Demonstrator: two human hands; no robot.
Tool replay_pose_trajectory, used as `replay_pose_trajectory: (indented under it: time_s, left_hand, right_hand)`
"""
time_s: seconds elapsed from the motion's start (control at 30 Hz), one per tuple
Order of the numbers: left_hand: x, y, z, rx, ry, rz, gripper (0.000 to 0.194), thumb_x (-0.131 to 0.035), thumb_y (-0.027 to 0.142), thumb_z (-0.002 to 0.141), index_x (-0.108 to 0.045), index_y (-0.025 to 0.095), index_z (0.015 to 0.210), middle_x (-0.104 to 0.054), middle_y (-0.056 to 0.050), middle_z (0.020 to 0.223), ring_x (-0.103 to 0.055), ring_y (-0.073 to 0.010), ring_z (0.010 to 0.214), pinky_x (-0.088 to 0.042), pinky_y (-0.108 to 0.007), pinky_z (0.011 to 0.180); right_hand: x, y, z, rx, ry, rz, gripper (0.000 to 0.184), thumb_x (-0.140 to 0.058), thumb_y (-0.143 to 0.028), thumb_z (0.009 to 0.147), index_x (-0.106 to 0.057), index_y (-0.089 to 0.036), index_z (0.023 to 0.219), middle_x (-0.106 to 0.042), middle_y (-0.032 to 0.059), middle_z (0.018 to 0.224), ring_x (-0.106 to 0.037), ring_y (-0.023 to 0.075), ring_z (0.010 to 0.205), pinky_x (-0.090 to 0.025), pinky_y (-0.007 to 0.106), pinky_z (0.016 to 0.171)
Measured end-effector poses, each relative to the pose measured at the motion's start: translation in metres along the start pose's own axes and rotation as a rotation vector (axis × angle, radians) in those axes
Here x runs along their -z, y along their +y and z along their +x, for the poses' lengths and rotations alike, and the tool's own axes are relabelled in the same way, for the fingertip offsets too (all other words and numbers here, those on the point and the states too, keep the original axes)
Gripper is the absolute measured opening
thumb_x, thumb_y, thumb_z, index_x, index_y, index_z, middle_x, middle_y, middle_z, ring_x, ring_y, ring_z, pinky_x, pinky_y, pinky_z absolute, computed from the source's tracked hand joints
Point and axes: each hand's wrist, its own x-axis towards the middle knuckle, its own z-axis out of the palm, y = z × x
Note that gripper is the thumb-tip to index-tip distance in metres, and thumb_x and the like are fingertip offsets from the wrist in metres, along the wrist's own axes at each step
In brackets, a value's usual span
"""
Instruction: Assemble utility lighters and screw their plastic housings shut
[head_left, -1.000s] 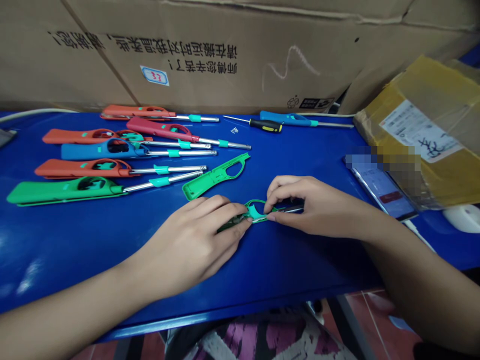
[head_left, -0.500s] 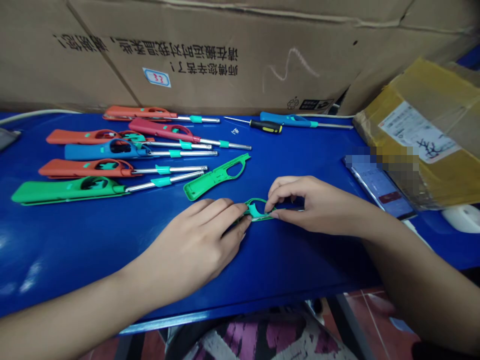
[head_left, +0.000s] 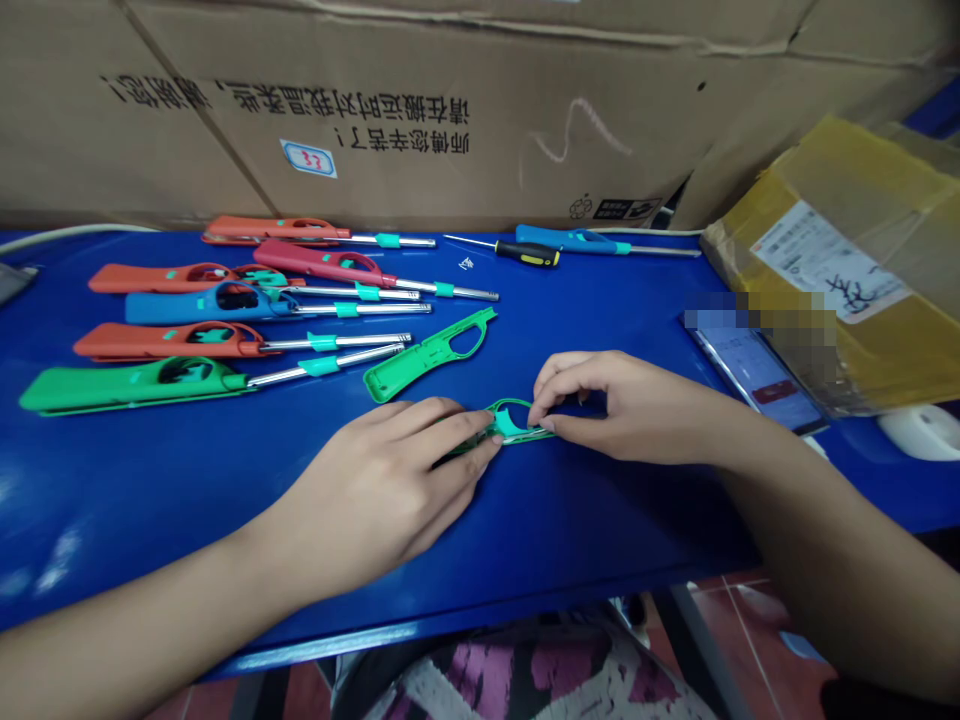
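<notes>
A green long-necked lighter (head_left: 513,424) lies with its inside exposed on the blue table, a teal trigger showing in its loop. My left hand (head_left: 401,480) is closed over its handle end and hides most of that part. At the front of the loop my right hand (head_left: 592,400) pinches the lighter with thumb and fingertips, covering much of the metal tube. Just beyond my left hand rests a loose green handle half (head_left: 405,368), hollow side up.
Several lighters, among them a green one (head_left: 135,385) and a red one (head_left: 322,262), lie at the left. Farther back are a screwdriver (head_left: 529,253), small screws (head_left: 466,263) and a blue lighter (head_left: 574,240). A phone (head_left: 757,375) and taped box (head_left: 832,260) stand right.
The view has shifted slightly. Both hands stay on the green lighter in nearly the same pose, with only slight finger movement.
</notes>
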Motion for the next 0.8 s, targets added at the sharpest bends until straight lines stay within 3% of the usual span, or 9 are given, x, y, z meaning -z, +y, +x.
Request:
replay_pose_trajectory:
  time_s: [0.5,0.8]
  left_hand:
    - [-0.003,0.015,0.0,0.03,-0.056,0.15,0.029,-0.058,0.018,0.097,-0.071,0.014,0.123,-0.072,-0.01,0.125,-0.067,-0.031,0.109,-0.064,-0.045,0.081]
    - [-0.002,0.012,-0.001,0.064,-0.053,0.059,0.031,-0.055,0.023,0.1,-0.07,0.016,0.126,-0.072,-0.008,0.127,-0.067,-0.0307,0.112,-0.063,-0.048,0.086]
  right_hand:
    - [0.001,-0.002,-0.002,0.078,-0.094,-0.085,0.016,-0.06,-0.014,0.092,-0.071,-0.023,0.099,-0.067,0.0024,0.11,-0.062,0.0174,0.108,-0.045,0.032,0.096]
    - [-0.007,-0.001,0.0,0.132,0.009,-0.067,0.017,-0.059,-0.019,0.093,-0.067,-0.023,0.108,-0.066,0.0026,0.11,-0.061,0.0172,0.103,-0.047,0.032,0.091]
